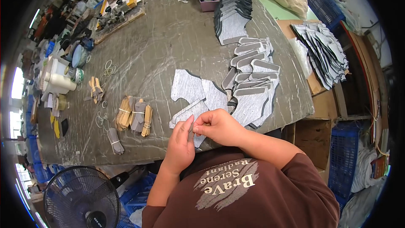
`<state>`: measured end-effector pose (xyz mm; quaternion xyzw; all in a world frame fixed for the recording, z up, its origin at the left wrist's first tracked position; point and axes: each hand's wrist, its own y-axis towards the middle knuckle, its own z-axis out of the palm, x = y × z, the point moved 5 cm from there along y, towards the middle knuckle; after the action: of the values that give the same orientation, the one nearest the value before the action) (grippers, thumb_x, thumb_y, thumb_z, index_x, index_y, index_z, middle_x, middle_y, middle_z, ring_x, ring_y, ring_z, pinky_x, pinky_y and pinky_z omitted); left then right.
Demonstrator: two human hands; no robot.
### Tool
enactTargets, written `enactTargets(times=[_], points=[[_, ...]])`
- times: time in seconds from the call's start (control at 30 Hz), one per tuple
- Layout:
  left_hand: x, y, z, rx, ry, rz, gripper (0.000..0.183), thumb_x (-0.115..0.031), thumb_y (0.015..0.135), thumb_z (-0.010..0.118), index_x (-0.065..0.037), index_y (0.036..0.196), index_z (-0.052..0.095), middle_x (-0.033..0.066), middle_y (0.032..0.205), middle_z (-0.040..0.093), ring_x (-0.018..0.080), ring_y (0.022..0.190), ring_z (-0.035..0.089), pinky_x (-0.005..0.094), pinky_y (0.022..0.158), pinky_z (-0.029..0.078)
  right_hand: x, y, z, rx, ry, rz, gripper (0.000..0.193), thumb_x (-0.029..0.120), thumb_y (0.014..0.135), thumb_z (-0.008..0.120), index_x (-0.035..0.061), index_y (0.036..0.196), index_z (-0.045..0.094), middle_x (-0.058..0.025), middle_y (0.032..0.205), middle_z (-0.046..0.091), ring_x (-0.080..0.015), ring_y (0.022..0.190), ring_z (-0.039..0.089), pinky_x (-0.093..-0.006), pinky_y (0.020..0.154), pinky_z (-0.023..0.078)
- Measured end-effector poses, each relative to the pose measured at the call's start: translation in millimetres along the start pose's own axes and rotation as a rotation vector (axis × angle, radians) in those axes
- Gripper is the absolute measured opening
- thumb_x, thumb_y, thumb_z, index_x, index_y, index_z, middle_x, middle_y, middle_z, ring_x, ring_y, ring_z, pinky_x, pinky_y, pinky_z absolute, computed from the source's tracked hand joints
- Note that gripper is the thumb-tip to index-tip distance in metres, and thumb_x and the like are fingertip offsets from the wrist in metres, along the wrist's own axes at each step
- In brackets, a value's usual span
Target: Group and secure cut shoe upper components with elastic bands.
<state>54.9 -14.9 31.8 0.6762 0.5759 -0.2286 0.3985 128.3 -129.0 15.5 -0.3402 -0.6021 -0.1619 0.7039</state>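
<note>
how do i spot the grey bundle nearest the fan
On the big table, go to the near edge, up and right from the black fan. A grey bundle lies there with a pale band around it. Unlike the tan bundles behind it, it is grey and lies closest to the edge.

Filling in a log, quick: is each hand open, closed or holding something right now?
Left hand: against a thin grey strip; whether it grips cannot be told.
Right hand: closed, thumb and finger pinching at that strip.
</note>
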Motion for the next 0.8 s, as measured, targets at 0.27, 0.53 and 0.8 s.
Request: enactTargets(times=[0.27,0.53,0.8], points=[[-8,-2,0,-0.048,-0.008,0.04,0.04,0.003,0.084,0.05,0.004,0.124,0.049,0.0168,0.098,0.053,0.0298,0.085,0.055,0.0351,0.077,0.045,-13,3,3,0.061,0.325,0.026,0.012,0.009,0.079,0.064,-0.003,0.079,0.066,-0.0062,0.072,0.064,-0.0091,0.069,0.056,-0.0243,0.063,0.045],[19,-20,18,-0.03,-1.106,-0.337,0.038,-0.007,0.093,0.046,0.006,0.129,0.045,0.0083,0.096,0.054,0.0135,0.079,0.049,0.0263,0.07,0.042,-8,2,12,0.18,0.596,-0.002,0.009,0.002,0.083,0.059,-0.0003,0.077,0.063,-0.0087,0.073,0.064,-0.0122,0.063,0.06,-0.022,0.058,0.044],[22,-16,12,-0.107,-1.129,-0.406,0.028,-0.011,0.095,0.046,0.004,0.119,0.053,0.0059,0.086,0.057,0.0125,0.074,0.051,0.0263,0.066,0.043,-10,-1,12,0.135,0.591,-0.019,0.015,0.014,0.092,0.05,0.0037,0.085,0.057,-0.0012,0.066,0.059,-0.0062,0.053,0.048,-0.0197,0.048,0.033]])
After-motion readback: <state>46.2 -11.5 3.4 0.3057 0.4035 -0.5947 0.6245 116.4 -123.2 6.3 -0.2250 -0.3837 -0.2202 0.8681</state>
